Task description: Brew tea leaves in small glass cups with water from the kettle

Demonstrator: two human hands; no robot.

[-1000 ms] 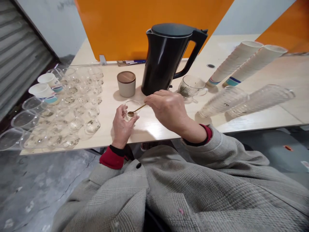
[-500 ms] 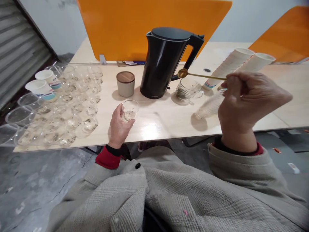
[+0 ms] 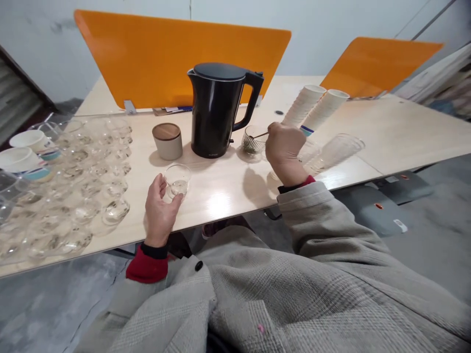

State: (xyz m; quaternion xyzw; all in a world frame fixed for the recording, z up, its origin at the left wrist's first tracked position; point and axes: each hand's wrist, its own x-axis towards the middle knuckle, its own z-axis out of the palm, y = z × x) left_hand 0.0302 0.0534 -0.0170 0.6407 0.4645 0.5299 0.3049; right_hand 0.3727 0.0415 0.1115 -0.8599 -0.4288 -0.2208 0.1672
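My left hand (image 3: pixel 162 208) is closed around a clear plastic cup (image 3: pixel 178 179) with a few dark bits in its bottom, near the table's front edge. Pinched in my right hand (image 3: pixel 286 147) is a thin long-handled spoon (image 3: pixel 260 135). Its bowl end reaches into a ribbed glass cup (image 3: pixel 254 143) that holds dark, loose leaf-like material. Part of that glass is hidden by my right hand. Behind the two hands stands a black electric kettle (image 3: pixel 217 115), its handle to the right. A grey canister with a wooden lid (image 3: pixel 168 141) sits left of the kettle.
Many clear plastic cups (image 3: pixel 86 186) with dark bits crowd the left side, beside two paper cups (image 3: pixel 25 164). Stacks of paper cups (image 3: pixel 326 110) lean at the right, with a stack of clear cups (image 3: pixel 342 149) lying nearby. Orange dividers (image 3: pixel 176 59) stand behind.
My right hand has come down and left, bringing the spoon from the air into the ribbed glass. My left hand keeps its hold on the clear cup. The view has turned to the right.
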